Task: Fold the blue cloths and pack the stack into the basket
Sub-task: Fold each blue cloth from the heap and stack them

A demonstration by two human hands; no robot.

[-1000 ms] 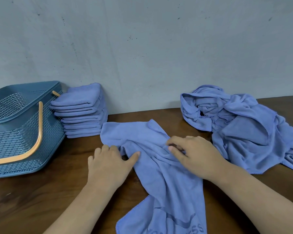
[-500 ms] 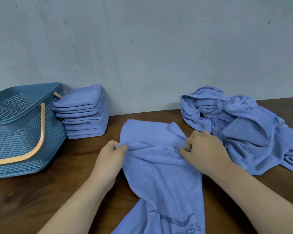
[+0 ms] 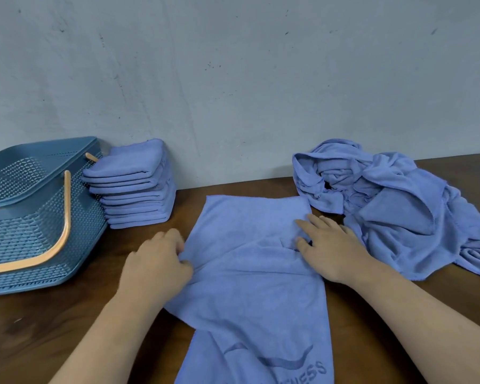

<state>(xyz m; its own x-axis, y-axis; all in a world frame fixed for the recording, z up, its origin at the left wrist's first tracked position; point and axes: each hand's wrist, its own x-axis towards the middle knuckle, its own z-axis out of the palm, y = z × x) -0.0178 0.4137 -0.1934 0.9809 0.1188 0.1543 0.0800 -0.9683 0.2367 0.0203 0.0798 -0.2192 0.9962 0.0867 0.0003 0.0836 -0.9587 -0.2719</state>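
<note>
Brown table (image 3: 39,328), blue cloth (image 3: 247,273) lengthwise toward wall (image 3: 233,79)

- The scene is lit evenly and softly, and the wall (image 3: 233,79) is rendered as a flat, matte grey-blue.
- Only faint, soft-edged shadows are cast beside the folded stack (image 3: 133,187) and beneath the basket (image 3: 39,236).
- A weak sheen is carried by the dark counter (image 3: 25,328) at the lower left.
- The fingers (image 3: 175,239) of the left grip (image 3: 158,261) are smeared by motion blur.
- The counter's far edge is bowed by wide-angle distortion, and the basket is stretched toward the left border.
</note>
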